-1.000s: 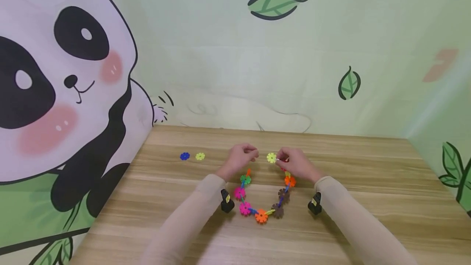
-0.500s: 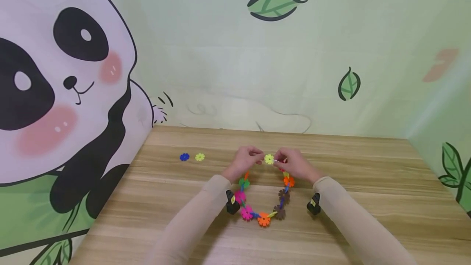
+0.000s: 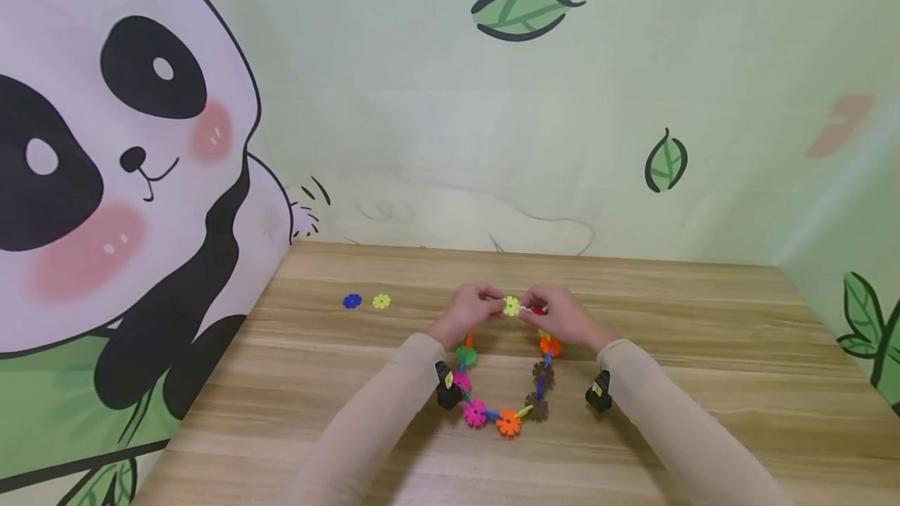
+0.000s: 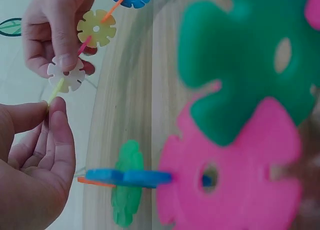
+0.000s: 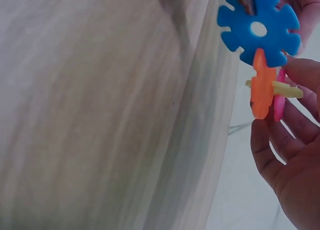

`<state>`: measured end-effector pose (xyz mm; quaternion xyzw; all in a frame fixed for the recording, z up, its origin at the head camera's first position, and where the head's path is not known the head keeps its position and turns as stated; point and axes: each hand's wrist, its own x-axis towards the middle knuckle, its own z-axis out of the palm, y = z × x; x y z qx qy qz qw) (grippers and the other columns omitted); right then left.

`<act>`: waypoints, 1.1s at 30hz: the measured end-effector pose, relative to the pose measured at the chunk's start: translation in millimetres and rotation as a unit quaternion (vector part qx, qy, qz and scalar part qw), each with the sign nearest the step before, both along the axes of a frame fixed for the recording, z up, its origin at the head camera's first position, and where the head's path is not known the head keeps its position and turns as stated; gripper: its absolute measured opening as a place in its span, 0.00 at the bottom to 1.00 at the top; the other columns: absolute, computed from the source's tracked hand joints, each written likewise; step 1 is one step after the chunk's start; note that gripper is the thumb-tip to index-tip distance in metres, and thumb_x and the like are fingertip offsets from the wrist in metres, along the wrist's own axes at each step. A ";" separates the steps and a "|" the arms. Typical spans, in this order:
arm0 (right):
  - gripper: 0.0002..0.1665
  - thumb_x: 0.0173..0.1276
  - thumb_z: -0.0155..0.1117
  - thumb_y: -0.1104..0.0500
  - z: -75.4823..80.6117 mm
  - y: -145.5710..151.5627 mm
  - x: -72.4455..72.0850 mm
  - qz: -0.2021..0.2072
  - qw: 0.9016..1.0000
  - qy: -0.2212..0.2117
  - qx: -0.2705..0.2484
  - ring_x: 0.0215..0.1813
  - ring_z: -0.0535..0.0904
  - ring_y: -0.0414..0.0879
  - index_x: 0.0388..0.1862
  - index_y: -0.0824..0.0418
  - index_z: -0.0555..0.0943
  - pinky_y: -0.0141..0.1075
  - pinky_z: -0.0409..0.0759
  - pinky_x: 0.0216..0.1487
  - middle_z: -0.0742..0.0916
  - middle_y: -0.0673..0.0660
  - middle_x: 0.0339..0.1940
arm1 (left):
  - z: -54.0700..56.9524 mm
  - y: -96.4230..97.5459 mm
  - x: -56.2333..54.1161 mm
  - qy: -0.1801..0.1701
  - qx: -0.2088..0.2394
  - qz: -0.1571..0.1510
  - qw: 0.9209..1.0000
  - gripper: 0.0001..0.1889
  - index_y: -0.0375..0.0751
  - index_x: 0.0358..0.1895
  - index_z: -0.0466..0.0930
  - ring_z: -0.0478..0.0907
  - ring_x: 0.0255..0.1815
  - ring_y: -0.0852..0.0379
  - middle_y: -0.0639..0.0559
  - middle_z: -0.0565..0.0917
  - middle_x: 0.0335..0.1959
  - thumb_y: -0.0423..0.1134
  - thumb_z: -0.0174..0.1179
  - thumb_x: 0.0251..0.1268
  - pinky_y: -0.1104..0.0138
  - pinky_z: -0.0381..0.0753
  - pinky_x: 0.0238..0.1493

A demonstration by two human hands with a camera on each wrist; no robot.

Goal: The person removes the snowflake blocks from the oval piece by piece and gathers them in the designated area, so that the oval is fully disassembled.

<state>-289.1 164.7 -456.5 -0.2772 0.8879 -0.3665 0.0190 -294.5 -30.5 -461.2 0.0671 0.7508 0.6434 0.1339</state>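
Note:
A chain of colorful flower-shaped interlocking discs curves over the table, with an orange disc [image 3: 509, 422] at its near bend. At its far right end, a white disc [image 4: 76, 80] and a pale yellow disc [image 3: 512, 305] are slotted together. My left hand [image 3: 469, 312] pinches that yellow disc, seen edge-on in the left wrist view, between thumb and fingertips. Across from it, my right hand [image 3: 565, 314] holds the white disc under its thumb. The chain's other end, with a green disc [image 3: 466, 355], lies near my left wrist. A blue disc [image 5: 258, 28] shows beside my right hand.
Two loose discs, one blue [image 3: 352, 301] and one yellow [image 3: 381, 301], lie left of my hands on the wooden table [image 3: 675, 318]. A wall sheet [image 3: 394, 100] with a panda and leaves stands behind the table's far edge.
My left hand has moved right from a spot apart and now pinches the yellow disc. The right hand has shifted slightly. The chain's near bend has slid a little nearer and right.

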 end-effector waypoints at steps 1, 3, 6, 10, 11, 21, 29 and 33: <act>0.03 0.64 0.65 0.62 -0.8 0.6 -0.1 -0.002 1.000 0.001 0.003 0.30 0.76 0.42 0.34 0.60 0.79 0.36 0.79 0.34 0.82 0.50 0.29 | 0.2 -0.4 0.0 -0.003 0.003 0.002 1.000 0.09 0.25 0.45 0.78 0.81 0.37 0.52 0.41 0.82 0.38 0.27 0.57 0.64 0.60 0.80 0.45; 0.02 0.65 0.64 0.61 -2.3 1.6 -0.5 -0.002 1.000 0.007 0.009 0.32 0.76 0.42 0.35 0.59 0.79 0.37 0.78 0.37 0.82 0.50 0.30 | 0.8 -1.3 0.2 -0.006 0.003 0.005 1.000 0.09 0.25 0.45 0.78 0.81 0.35 0.54 0.41 0.82 0.38 0.27 0.57 0.64 0.60 0.81 0.45; 0.02 0.67 0.62 0.61 -3.0 2.0 -1.7 0.002 1.000 0.020 0.011 0.33 0.75 0.42 0.34 0.59 0.79 0.38 0.77 0.38 0.82 0.50 0.29 | 1.2 -2.9 -0.1 -0.007 -0.001 0.006 1.000 0.09 0.25 0.44 0.77 0.81 0.34 0.56 0.41 0.82 0.37 0.27 0.58 0.63 0.61 0.81 0.44; 0.03 0.67 0.62 0.61 -0.9 1.9 -2.8 0.009 0.999 0.030 0.008 0.32 0.74 0.43 0.34 0.60 0.80 0.38 0.76 0.37 0.81 0.49 0.29 | 0.0 -3.8 -1.5 -0.009 -0.002 -0.001 1.000 0.09 0.25 0.45 0.76 0.81 0.34 0.56 0.41 0.82 0.36 0.26 0.58 0.63 0.61 0.81 0.43; 0.03 0.67 0.62 0.62 -0.3 2.1 -2.8 0.011 0.999 0.032 0.009 0.32 0.74 0.42 0.34 0.60 0.80 0.38 0.76 0.37 0.81 0.48 0.29 | 0.1 -4.0 -1.4 -0.009 -0.003 -0.003 1.000 0.09 0.25 0.45 0.76 0.81 0.34 0.55 0.41 0.82 0.36 0.26 0.57 0.62 0.61 0.81 0.44; 0.03 0.66 0.63 0.60 1.7 -0.8 -0.6 0.027 0.999 0.027 0.011 0.35 0.77 0.43 0.36 0.60 0.81 0.40 0.79 0.41 0.84 0.50 0.33 | 5.1 -4.6 3.0 0.001 -0.047 -0.037 0.998 0.13 0.30 0.47 0.77 0.79 0.39 0.49 0.45 0.81 0.36 0.33 0.61 0.62 0.60 0.80 0.45; 0.03 0.66 0.63 0.60 -0.8 0.2 -0.5 0.033 0.999 0.040 0.013 0.35 0.77 0.41 0.37 0.58 0.82 0.38 0.78 0.40 0.83 0.48 0.33 | 1.7 -6.3 3.6 0.012 -0.057 -0.053 0.997 0.10 0.29 0.44 0.76 0.76 0.35 0.53 0.46 0.80 0.33 0.32 0.59 0.64 0.60 0.78 0.43; 0.04 0.66 0.64 0.60 0.2 -0.8 -0.1 0.038 0.998 0.053 0.006 0.33 0.76 0.41 0.36 0.59 0.82 0.37 0.77 0.36 0.83 0.47 0.32 | 2.1 -4.7 3.9 0.013 -0.065 -0.043 0.997 0.08 0.29 0.43 0.76 0.75 0.33 0.56 0.47 0.80 0.31 0.30 0.59 0.64 0.62 0.77 0.40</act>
